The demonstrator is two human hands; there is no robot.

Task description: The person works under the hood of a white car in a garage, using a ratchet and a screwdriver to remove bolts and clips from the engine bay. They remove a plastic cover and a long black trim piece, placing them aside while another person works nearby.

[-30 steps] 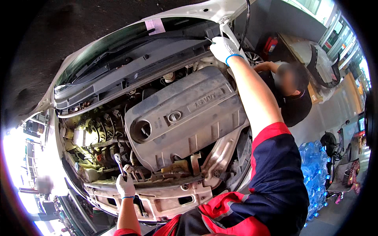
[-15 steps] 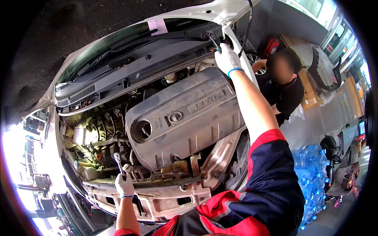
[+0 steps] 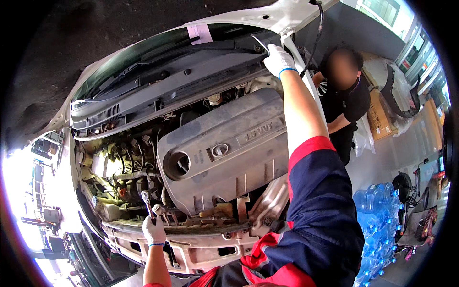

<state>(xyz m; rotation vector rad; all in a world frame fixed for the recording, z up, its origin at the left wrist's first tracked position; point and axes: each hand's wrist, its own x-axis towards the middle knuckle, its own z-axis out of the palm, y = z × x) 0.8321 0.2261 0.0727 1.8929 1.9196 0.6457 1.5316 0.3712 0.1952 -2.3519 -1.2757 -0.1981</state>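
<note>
In the head view, my left hand [image 3: 154, 231], in a white glove, is wrapped round a silver ratchet wrench [image 3: 147, 200] held upright over the front of the engine bay. My right hand [image 3: 278, 59], also gloved, grips a slim metal-shafted tool [image 3: 259, 41] at the windscreen's right lower corner, beside the white fender edge; the handle is mostly hidden in my fingers. Between my hands lies the dark grey plastic engine cover [image 3: 224, 177]. Hoses and metal parts [image 3: 131, 167] fill the left of the bay.
The raised bonnet [image 3: 52, 57] overhangs the upper left. A co-worker in black [image 3: 348, 107] is just beyond the right fender. Behind them are cardboard boxes [image 3: 380, 122] and a black trim piece [image 3: 397, 103]. Stacked blue water bottles [image 3: 375, 225] stand at lower right.
My right hand dipped, then rose again at the windscreen corner with the tool. My left hand still holds the wrench. The co-worker's head and body have shifted. The view has moved slightly.
</note>
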